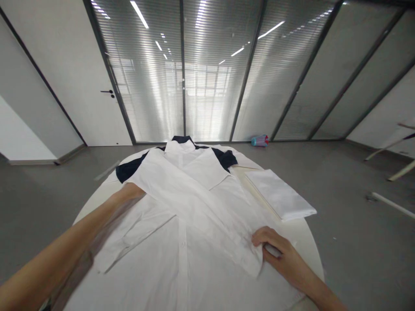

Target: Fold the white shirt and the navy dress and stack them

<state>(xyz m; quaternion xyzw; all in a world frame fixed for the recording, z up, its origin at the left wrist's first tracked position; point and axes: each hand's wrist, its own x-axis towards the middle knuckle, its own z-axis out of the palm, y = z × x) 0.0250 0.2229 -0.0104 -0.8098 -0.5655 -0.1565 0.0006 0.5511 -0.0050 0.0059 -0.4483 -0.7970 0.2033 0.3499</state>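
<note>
A white button-up shirt (183,268) lies spread on a round table, with its collar at the far end. One of its sleeves (201,203) runs diagonally across the front toward the right. At the cuff end of that sleeve, my right hand (275,248) pinches the fabric between thumb and fingers. My left hand (131,192) reaches in at the left shoulder, its fingers hidden beneath the white cloth. Another sleeve (139,237) lies folded inward on the left side. Dark navy fabric (131,168) shows from behind the shirt at both shoulders and the collar.
A folded white cloth (282,194) rests on a cream flat piece (251,185) at the table's right side. The white round tabletop (314,255) shows along its right edge. On the floor by the glass partition lies a blue and red object (260,141). Furniture legs (392,205) stand at right.
</note>
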